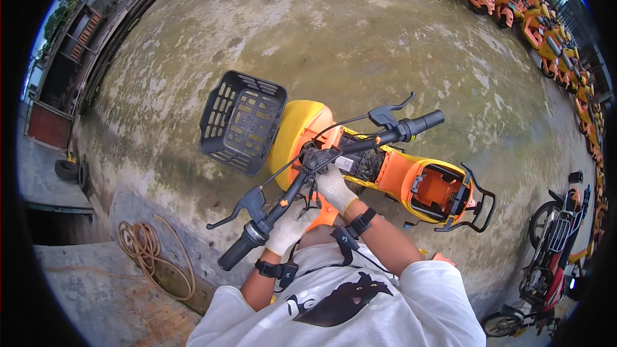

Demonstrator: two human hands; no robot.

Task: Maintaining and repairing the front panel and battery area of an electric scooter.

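An orange and yellow electric scooter [297, 130] stands before me with its body panels partly off. Its black handlebar [296, 187] runs slantwise over both my gloved hands. My left hand [289, 228], in a white knit glove, is below the left half of the bar with its fingers bent in beside thin black cables [315, 200]; what it grips is too small to make out. Close under the steering stem [316, 159] is my right hand [333, 187], gloved alike, its fingertips hidden by the stem and wires. Behind it lies the open floor compartment [365, 164] with wiring showing.
A black basket [244, 122] juts from the scooter's front. The open orange seat bucket [441, 191] and black rear rack [483, 208] are at the right. A coiled hose [144, 249] lies at lower left. A red motorcycle [554, 250] and rows of parked scooters [546, 32] line the right side.
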